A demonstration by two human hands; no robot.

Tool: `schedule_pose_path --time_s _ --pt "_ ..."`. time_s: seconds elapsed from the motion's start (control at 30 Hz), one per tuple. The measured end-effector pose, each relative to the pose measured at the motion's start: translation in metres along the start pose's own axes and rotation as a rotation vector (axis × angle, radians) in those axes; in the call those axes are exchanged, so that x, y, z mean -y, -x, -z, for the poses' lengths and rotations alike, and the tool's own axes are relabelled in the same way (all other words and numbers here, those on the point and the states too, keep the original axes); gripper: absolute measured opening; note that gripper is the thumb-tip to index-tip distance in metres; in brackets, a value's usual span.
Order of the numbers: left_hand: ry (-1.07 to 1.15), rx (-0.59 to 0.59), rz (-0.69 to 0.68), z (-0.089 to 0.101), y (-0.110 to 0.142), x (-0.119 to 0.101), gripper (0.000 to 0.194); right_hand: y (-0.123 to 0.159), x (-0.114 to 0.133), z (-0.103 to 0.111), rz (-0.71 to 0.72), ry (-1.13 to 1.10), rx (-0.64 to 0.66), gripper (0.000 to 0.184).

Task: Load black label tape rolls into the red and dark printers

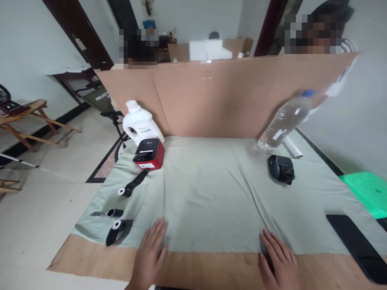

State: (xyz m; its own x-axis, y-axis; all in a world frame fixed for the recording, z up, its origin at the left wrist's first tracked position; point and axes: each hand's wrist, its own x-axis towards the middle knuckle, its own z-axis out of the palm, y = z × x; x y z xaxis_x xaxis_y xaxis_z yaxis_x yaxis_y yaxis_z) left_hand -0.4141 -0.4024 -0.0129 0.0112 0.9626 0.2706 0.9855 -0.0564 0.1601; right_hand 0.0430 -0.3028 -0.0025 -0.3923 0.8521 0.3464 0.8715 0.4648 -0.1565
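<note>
My left hand lies flat on the near edge of the grey-green cloth, fingers stretched out and holding nothing. To its left are two small black rolls of strip material, one with a white core and one with a dark core. A third black roll, with a white core, lies farther back. My right hand also rests open on the cloth's front edge, with nothing in it. A dark phone-like slab lies to its right. Beyond that hand sits a small black object whose kind is unclear.
At the back left, a red-and-black boxy device stands before a white jug. A clear bottle with a blue cap leans on the cardboard wall, beside a clear roll. Two people are behind it. A green stool stands right.
</note>
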Motion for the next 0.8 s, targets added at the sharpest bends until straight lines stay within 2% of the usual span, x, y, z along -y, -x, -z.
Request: schedule_pose_path --time_s 0.3,0.5,0.67,0.8 --pt "-0.017 -0.024 0.029 0.003 -0.002 -0.004 0.053 0.003 -0.006 -0.005 0.023 0.034 -0.012 0.056" --pt "-0.017 -0.065 0.034 -0.002 -0.001 -0.001 0.051 0.001 -0.007 -0.013 0.046 0.071 -0.086 0.053" --pt "-0.046 -0.075 0.018 -0.006 0.002 0.001 0.050 0.003 -0.007 -0.015 0.026 0.063 -0.077 0.051" --pt "-0.036 -0.039 0.022 -0.009 0.003 0.002 0.053 0.003 -0.005 -0.012 0.028 0.055 -0.061 0.047"
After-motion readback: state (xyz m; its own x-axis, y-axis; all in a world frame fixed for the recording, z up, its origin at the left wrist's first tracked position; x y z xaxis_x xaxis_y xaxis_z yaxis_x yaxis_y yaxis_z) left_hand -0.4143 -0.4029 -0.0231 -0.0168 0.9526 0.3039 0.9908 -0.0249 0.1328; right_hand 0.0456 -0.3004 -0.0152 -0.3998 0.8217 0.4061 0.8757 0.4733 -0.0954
